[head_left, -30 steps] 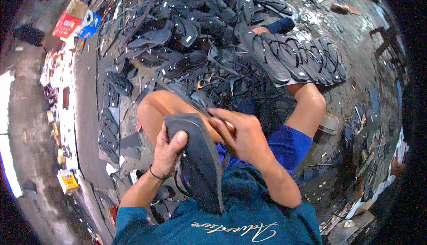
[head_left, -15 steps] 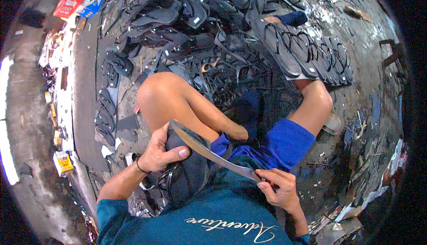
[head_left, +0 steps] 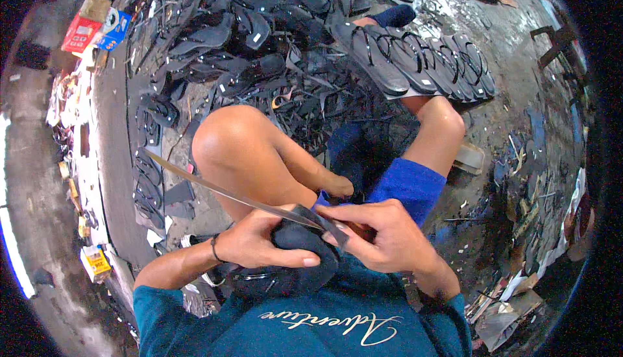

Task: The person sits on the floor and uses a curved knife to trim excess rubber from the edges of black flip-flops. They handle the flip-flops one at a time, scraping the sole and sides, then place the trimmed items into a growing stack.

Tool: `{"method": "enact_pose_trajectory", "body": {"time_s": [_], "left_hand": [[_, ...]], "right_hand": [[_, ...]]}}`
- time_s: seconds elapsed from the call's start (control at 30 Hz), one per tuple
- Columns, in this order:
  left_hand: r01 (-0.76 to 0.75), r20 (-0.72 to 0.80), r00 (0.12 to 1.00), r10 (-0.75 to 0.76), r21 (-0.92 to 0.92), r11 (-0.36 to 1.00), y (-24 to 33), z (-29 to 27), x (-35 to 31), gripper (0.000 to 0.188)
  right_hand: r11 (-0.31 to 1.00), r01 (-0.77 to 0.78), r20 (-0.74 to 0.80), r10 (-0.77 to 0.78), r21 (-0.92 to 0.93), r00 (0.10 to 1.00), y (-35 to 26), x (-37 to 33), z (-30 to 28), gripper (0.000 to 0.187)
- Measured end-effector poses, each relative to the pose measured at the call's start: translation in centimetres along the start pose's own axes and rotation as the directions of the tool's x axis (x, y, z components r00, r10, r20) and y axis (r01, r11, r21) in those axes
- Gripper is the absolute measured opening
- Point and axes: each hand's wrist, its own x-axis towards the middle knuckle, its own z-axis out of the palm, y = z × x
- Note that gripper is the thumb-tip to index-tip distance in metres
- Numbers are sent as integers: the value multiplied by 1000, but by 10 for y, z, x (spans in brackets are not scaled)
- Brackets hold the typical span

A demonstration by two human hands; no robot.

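A black flip-flop (head_left: 326, 267) rests at my lap against my shirt, its thong straps toward the lower left. My left hand (head_left: 263, 243) is closed around it, thumb lying across the sole. In my right hand (head_left: 383, 232) is the handle end of a long thin knife (head_left: 214, 190). The blade reaches left over the left hand and bent leg, its tip free in the air. Close to the right fingers, the blade meets the sole's edge. A dark flap of rubber (head_left: 335, 228) sticks out there by the right thumb; whether it is cut loose is unclear.
Black flip-flops (head_left: 211, 36) lie heaped ahead, with dark rubber scraps nearer my legs. A row of strapped flip-flops (head_left: 422, 71) lies across my right lower leg. More sandals (head_left: 148, 185) line the left. Boxes (head_left: 83, 29) and a yellow carton (head_left: 96, 263) stand farther left.
The knife has slid leftward across the flip-flop, from its tip portion near the sole to its handle end. My hands have come close together. The whole view has shifted slightly.
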Motion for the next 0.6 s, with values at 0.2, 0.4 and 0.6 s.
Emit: {"method": "enact_pose_trajectory", "body": {"time_s": [0.2,0.4,0.6], "left_hand": [[-242,109,924,368,909,340,109,-34,18,51],[235,-14,966,-260,-376,896,-9,19,-73,86],[-565,-736,660,-153,-619,545,-25,40,42,48]], "right_hand": [[854,153,-89,-126,497,988,7,14,0,48],[886,170,-282,-47,432,958,21,12,24,51],[931,185,-320,-80,313,944,38,4,19,53]]}}
